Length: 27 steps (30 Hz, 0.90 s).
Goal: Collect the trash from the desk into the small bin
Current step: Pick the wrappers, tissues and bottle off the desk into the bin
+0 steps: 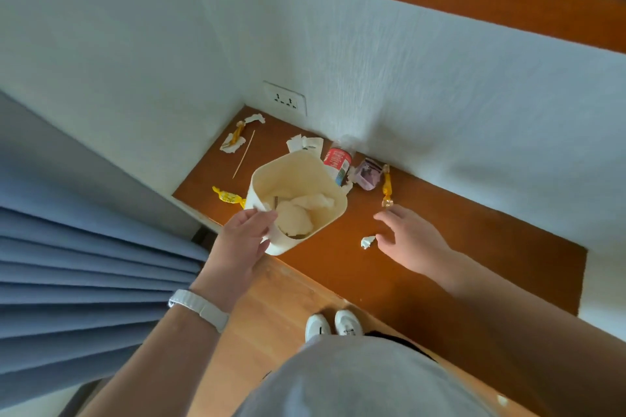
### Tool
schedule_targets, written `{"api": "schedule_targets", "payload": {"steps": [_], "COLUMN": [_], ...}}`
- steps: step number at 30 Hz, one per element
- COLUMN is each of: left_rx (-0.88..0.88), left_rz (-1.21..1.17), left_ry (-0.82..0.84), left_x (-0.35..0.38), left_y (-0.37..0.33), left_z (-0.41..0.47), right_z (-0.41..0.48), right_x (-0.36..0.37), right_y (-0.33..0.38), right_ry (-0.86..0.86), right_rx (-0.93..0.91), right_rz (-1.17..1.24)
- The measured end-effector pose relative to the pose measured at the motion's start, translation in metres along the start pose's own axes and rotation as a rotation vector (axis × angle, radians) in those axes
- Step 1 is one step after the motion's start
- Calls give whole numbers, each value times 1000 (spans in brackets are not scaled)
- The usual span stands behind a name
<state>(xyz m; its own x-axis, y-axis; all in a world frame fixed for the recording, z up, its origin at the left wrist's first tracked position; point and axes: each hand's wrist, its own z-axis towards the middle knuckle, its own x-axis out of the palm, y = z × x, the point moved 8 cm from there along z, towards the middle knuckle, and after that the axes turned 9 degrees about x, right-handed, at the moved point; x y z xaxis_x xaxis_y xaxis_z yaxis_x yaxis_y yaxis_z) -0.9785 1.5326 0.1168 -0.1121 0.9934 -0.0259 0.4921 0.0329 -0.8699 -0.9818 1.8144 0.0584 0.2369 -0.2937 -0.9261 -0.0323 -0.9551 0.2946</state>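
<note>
The bin (288, 176) stands at the desk's (440, 247) front edge, the left hand (242, 237) gripping its near rim, the empty right hand (411, 240) spread just beside a white scrap (367, 242), with an amber wrapper (386, 186), cup (337, 162) and purple packet (367, 174) beyond.

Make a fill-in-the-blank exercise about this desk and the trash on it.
1. The left hand grips the small bin by its ___.
2. Crumpled tissue lies ___ the bin.
3. The paper scrap nearest the open right hand is ___.
Missing words: rim, inside, white.
</note>
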Motion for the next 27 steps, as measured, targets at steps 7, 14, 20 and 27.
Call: {"api": "schedule_targets", "payload": {"steps": [7,14,20,27], "left_rx": [-92,-112,-119,-104], "left_rz": [-24,-37,-32,-58], "left_ry": [-108,-132,-150,-201], "left_x": [-8,3,18,29], "left_y": [22,32,36,31], "left_z": [-9,-16,-15,-23], "right_z": [5,5,5,23], "right_x": [74,89,83,4], "right_y": [-9,-13,-21,-15], "right_ry": [158,165,166,-124], "right_rx": [-168,-170,-168,-163], "right_rz": [-209,-140,-94,225]}}
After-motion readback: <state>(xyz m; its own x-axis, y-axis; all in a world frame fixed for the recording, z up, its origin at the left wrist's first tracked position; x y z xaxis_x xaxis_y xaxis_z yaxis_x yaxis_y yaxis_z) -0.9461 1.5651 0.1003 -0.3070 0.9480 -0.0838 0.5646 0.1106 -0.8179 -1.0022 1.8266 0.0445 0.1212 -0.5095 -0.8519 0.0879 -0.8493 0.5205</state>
